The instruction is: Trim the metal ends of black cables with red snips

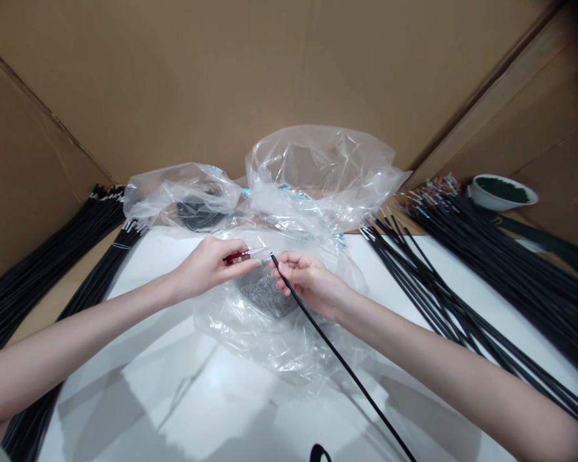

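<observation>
My left hand (216,264) is closed around a small red-handled tool (237,256); its exact kind is partly hidden by the fingers, and its thin tip points toward the cable end. Between the thumb and fingers of my right hand (304,277) is a thin black cable (325,338). A pale, silvery end sticks out of the cable just beyond the fingertips, close to the tool's tip; whether they touch I cannot tell. Beneath both hands lies an opened clear plastic bag (274,350) with a heap of small shiny metal pieces (264,296) inside.
Bundles of black cables lie at the left (91,269) and right (501,276). More clear bags (318,173) stand at the back, one around dark contents (200,215). A white bowl (498,204) of dark green bits sits back right. Cardboard walls (289,70) enclose the white table (197,398).
</observation>
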Demonstrator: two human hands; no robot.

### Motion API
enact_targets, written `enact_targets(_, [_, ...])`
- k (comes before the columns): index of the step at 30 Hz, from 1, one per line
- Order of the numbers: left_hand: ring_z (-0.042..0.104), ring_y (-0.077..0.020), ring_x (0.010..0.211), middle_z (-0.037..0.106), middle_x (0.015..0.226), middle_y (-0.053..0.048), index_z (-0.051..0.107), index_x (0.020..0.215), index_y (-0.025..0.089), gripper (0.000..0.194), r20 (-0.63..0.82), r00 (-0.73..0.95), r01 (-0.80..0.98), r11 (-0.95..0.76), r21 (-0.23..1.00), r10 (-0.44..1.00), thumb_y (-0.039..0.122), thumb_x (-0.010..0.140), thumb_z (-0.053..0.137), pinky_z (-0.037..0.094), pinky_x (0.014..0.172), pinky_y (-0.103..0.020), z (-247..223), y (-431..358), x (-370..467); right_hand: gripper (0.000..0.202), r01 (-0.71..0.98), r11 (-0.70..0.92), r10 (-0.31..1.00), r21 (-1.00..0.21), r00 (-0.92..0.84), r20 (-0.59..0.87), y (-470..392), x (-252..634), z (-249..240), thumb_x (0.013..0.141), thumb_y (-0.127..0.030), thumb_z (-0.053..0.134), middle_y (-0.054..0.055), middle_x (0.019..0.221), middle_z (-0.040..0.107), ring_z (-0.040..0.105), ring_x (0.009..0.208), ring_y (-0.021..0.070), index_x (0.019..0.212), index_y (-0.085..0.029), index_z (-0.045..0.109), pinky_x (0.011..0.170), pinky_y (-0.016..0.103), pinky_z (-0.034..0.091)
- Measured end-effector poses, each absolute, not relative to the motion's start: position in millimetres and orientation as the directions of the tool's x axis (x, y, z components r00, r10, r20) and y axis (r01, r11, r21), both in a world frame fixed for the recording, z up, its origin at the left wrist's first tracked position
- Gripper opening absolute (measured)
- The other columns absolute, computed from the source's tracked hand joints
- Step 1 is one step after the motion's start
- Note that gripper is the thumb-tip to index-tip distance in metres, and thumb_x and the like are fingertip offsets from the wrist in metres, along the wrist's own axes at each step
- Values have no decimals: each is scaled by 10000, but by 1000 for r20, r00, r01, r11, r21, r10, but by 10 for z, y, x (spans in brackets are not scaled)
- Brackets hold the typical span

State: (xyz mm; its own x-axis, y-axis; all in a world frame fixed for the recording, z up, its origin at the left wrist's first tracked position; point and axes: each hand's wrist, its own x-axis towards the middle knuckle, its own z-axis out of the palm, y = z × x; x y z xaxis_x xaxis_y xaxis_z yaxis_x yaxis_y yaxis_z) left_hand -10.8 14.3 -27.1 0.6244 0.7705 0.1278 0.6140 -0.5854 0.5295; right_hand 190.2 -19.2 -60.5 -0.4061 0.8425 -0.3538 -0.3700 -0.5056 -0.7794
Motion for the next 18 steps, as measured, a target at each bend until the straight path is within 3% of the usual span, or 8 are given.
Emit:
enact_targets(8, [381, -47, 457, 462, 534, 56, 537, 723, 137, 258, 315, 664, 563, -730, 387, 678, 367, 838, 541, 292, 470, -155, -337, 111, -88, 224, -415, -523, 826, -745, -462, -323, -195, 1907, -619, 613, -232, 748, -1, 663, 575, 522, 522, 53, 757, -119, 619, 467, 175, 357])
enact_targets(18, [393, -46, 450, 477, 526, 48, 530, 682, 136, 293, 221, 698, 567, -714, 410, 681, 373, 854, 512, 271, 461, -159, -301, 102, -50, 268, -365, -437, 865, -822, -420, -274, -214, 1919, -636, 613, -289, 763, -5, 667, 598, 547, 496, 70, 716, -146, 561, 435, 184, 389])
